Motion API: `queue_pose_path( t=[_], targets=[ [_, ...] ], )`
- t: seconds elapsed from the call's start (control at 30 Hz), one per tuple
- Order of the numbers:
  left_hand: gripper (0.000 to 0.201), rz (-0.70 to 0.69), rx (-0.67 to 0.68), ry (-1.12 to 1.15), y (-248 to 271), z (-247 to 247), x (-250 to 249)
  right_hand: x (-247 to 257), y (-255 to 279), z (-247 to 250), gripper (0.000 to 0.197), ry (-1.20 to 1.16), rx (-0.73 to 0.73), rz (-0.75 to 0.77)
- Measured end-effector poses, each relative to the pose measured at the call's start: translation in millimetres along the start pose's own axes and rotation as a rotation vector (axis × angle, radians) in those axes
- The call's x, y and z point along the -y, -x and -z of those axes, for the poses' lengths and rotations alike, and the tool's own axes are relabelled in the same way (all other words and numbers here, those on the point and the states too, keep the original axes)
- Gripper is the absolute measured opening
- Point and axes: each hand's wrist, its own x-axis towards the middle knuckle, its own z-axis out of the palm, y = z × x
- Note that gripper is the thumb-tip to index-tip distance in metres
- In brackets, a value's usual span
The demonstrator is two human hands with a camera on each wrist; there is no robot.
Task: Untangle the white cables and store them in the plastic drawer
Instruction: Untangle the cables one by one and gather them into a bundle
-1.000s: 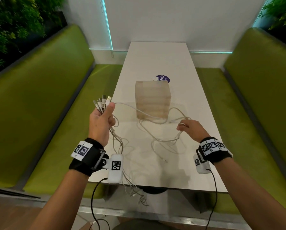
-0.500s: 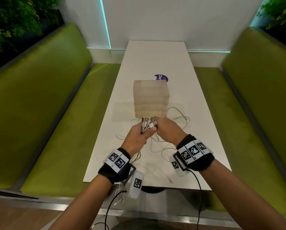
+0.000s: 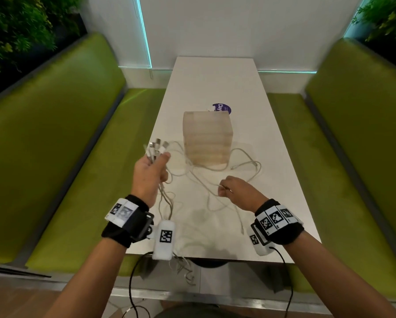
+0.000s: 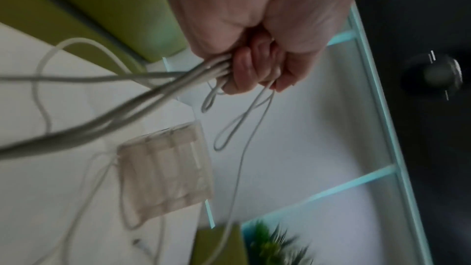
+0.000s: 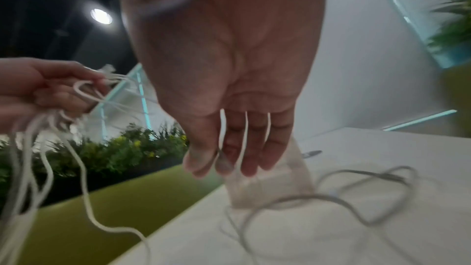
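My left hand [image 3: 156, 165] is raised over the table's left edge and grips a bundle of white cables [image 3: 167, 200] just below their plug ends [image 3: 157, 145]; the left wrist view shows its fingers [image 4: 254, 76] curled round the strands. From it the cables trail across the table [image 3: 215, 76] in loose loops [image 3: 245, 161] and hang off the near edge [image 3: 185, 269]. My right hand [image 3: 224, 190] hovers low over the loops with fingers [image 5: 229, 160] relaxed and nothing in the palm. The translucent plastic drawer unit [image 3: 207, 138] stands mid-table with its drawers closed.
A purple round sticker [image 3: 222, 108] lies just behind the drawer unit. Green padded benches [image 3: 66, 180] [image 3: 353, 157] flank the narrow table. A white wall closes the far end, and plants [image 3: 20, 31] fill the upper corners.
Half a second ago both hands met at the plug ends in front of the drawer unit. They have since parted: the left lifted the bundle leftward, the right dropped back over the loose loops.
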Motion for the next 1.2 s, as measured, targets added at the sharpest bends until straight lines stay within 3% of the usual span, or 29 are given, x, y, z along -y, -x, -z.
queue_pose_path(
  t=[0.07, 0.2, 0.33, 0.53, 0.67, 0.77, 0.83, 0.93, 1.0, 1.07, 1.2],
  targets=[
    [0.014, -0.014, -0.033, 0.075, -5, 9, -9, -12, 4, -3, 0.018, -0.029, 0.059, -0.060],
    [0.033, -0.037, -0.075, 0.069, -5, 20, -18, -23, 14, -6, 0.026, -0.065, 0.165, -0.093],
    [0.033, -0.026, -0.086, 0.071, -4, 22, -15, -26, 22, -7, 0.020, -0.103, 0.249, -0.085],
    [0.042, 0.016, 0.117, -0.044, 10, 8, -6, -10, 35, -31, 0.005, -0.210, 0.332, -0.027],
    [0.048, 0.050, 0.240, -0.207, 31, -2, 5, -5, 48, -69, 0.026, -0.120, 0.414, -0.056],
    [0.051, 0.100, 0.327, -0.273, 43, -7, 9, -5, 55, -93, 0.028, 0.028, 0.434, -0.076],
    [0.054, 0.142, 0.374, -0.315, 48, -8, 11, -7, 57, -99, 0.029, -0.008, 0.451, -0.139],
    [0.053, 0.192, 0.416, -0.363, 52, -6, 14, -15, 57, -85, 0.070, -0.076, 0.488, -0.216],
    [0.047, 0.212, 0.442, -0.387, 52, -4, 14, -15, 54, -62, 0.092, -0.149, 0.418, -0.177],
    [0.042, 0.227, 0.479, -0.401, 54, -5, 12, -8, 51, -35, 0.100, -0.272, 0.282, -0.083],
    [0.045, 0.240, 0.530, -0.422, 56, -10, 9, 26, 56, 7, 0.085, -0.508, 0.188, 0.165]
  ],
)
